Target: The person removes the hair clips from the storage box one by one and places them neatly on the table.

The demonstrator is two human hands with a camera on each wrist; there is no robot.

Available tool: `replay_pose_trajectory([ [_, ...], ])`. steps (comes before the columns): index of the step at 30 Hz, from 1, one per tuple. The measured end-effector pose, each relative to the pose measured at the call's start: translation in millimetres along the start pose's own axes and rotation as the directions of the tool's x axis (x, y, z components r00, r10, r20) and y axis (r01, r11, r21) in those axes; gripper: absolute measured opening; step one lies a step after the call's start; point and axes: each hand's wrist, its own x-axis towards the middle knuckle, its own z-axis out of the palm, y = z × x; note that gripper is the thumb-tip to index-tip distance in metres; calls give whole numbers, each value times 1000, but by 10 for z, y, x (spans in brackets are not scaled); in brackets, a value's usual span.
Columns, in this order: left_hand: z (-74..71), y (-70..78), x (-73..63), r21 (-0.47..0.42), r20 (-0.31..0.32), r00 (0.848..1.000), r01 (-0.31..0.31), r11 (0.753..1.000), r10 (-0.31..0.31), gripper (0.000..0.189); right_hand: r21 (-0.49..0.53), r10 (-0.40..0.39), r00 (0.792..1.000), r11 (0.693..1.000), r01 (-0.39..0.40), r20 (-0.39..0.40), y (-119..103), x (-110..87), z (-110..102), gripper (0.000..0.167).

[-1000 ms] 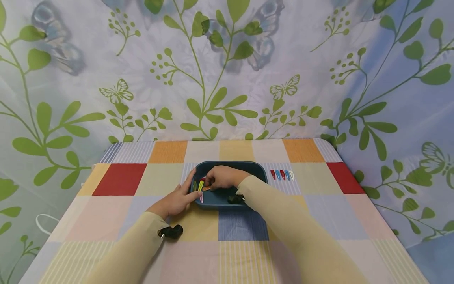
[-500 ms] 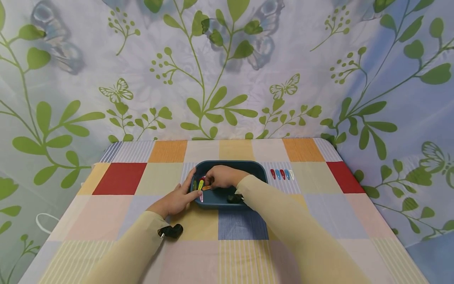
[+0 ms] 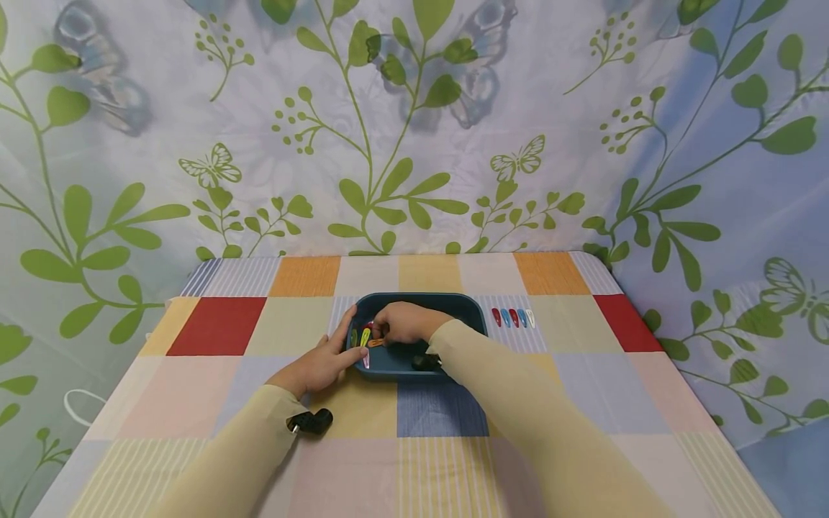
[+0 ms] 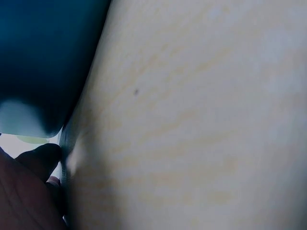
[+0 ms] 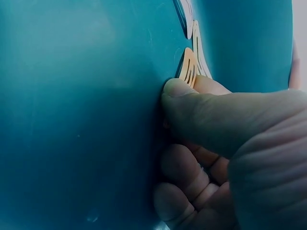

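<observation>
Being pinched between the thumb and forefinger of the right hand [image 3: 408,322], an orange hair clip [image 5: 188,67] is seen low inside the blue tray [image 3: 391,361], near its left end. Whether the tray floor is touched by it cannot be told. The grip is pressed together on the clip, and one pointed end is left visible past the thumb.

The space around it is bounded closely on the left by the tray wall, and at front and back by the raised rim. More room for moving is offered toward the right, where the tray floor is extended under the right forearm. Outside, wide margins of the worktop [image 3: 337,467] are left on both sides of the tray.

The left end is occupied by the left hand [image 3: 322,365]: its fingers are laid straight along the wall, and its thumb is spread apart over the rim. Between this wall and the right hand, a green clip [image 3: 353,338], a yellow clip [image 3: 365,338] and a pink clip [image 3: 366,358] are placed; the pink clip is partly covered by the thumb. The yellow clip is situated just beside the orange one.

The front right rim is crossed by the right sleeve [image 3: 505,396], and a black wrist device [image 3: 425,362] is carried above the tray floor. Just beyond the right wall, a row of five clips [image 3: 514,317] is arranged, coloured red, blue, red, blue and white. The far edge is backed by a leaf-patterned curtain [image 3: 414,144].
</observation>
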Motion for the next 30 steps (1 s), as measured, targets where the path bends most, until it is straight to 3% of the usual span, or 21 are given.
replay_pose_trajectory([
  [30, 2, 14, -6, 5, -1, 1000, 0, 1000, 0, 85, 42, -5, 1000, 999, 5, -14, -3, -12, 8, 8],
])
